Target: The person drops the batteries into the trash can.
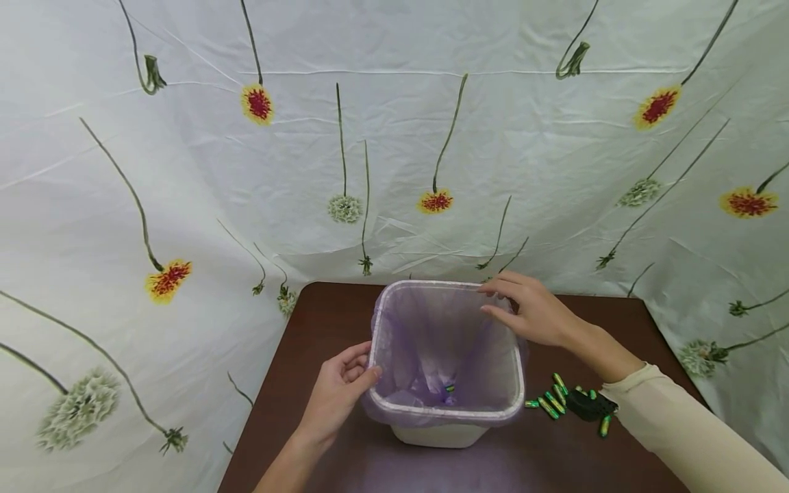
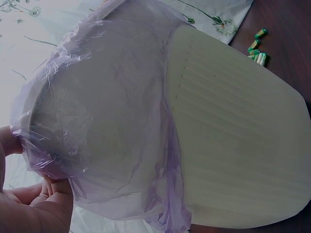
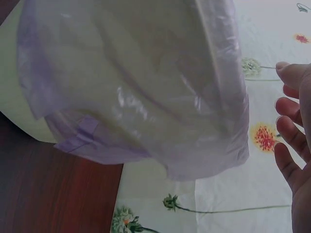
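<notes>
A white trash bin [image 1: 439, 437] stands on the table, lined with a thin purple trash bag [image 1: 401, 322] whose edge is folded down over the rim. My left hand [image 1: 335, 390] grips the left side of the rim through the bag, its thumb on top and fingers curled outside. In the left wrist view the bag [image 2: 121, 111] hangs part way down the ribbed bin wall [image 2: 233, 131]. Above the far right corner is my right hand [image 1: 536, 311], fingers loosely bent. The right wrist view shows that hand [image 3: 296, 126] holding nothing, apart from the bag [image 3: 146, 97].
Several green and yellow batteries [image 1: 547, 408] lie right of the bin, around a black object [image 1: 588, 405]. Something small and green [image 1: 450, 388] shows at the bottom inside the bag. A flower-print cloth [image 1: 394, 164] hangs behind the dark brown table [image 1: 333, 322].
</notes>
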Available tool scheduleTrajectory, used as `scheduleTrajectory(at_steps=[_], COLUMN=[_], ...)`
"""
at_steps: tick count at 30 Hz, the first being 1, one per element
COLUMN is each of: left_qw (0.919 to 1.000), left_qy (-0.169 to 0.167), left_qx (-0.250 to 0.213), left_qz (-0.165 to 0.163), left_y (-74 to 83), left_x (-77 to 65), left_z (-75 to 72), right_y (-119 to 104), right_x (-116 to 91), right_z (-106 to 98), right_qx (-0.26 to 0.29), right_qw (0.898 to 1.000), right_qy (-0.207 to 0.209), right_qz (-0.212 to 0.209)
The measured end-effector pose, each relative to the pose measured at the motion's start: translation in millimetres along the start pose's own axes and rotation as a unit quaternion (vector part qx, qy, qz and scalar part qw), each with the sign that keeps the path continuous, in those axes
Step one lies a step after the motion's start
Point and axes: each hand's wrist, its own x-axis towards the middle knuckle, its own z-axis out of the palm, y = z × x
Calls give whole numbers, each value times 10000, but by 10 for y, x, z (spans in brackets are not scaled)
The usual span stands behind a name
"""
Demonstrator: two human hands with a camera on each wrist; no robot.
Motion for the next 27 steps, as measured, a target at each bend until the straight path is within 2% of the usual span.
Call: scheduleTrajectory(at_steps=[11, 21, 27], left_qw=[10000, 9999, 9998], left_qy=[21, 62, 56], left_qx=[-45, -139, -180], left_qz=[-21, -34, -18], left_y=[-14, -8, -4], left_x=[-2, -7, -11], left_z=[12, 21, 22], right_y=[75, 135, 177], right_x=[-273, -600, -781], right_z=[-85, -124, -127], right_qx=[-246, -433, -521], right_qw=[9989, 9948, 9919], right_qy=[384, 552, 728], right_qz=[93, 735, 899])
